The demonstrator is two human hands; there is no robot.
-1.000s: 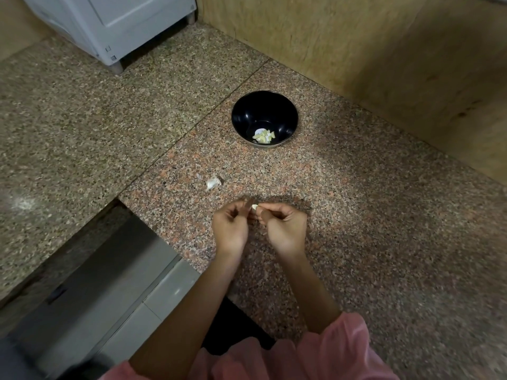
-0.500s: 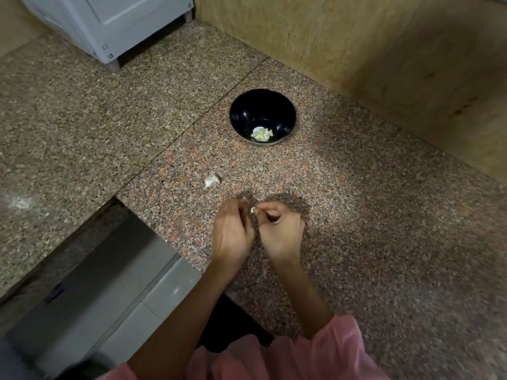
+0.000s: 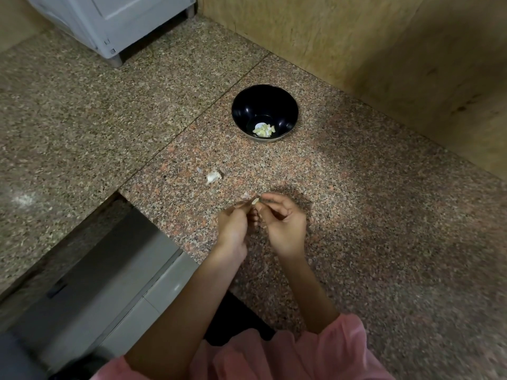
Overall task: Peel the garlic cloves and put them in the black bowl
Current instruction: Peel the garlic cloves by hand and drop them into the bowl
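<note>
A small pale garlic clove (image 3: 255, 201) is pinched between the fingertips of my right hand (image 3: 284, 224) just above the granite counter. My left hand (image 3: 233, 224) sits right beside it, its fingertips pinching at the clove's skin. The black bowl (image 3: 244, 105) stands farther back on the counter, apart from both hands, with several peeled pale cloves (image 3: 264, 130) lying in its bottom. An unpeeled garlic piece (image 3: 213, 177) lies on the counter to the left, between the hands and the bowl.
A tiny scrap of garlic skin (image 3: 199, 170) lies left of the loose garlic piece. The granite counter (image 3: 384, 215) ends at a wooden wall (image 3: 384, 50) behind. A white appliance (image 3: 115, 20) stands at the back left. The counter's cut-out edge drops off at the left of my hands.
Both hands stayed in the same spot working the clove. My left fingers shifted at the clove's tip, and a bit of skin now shows there.
</note>
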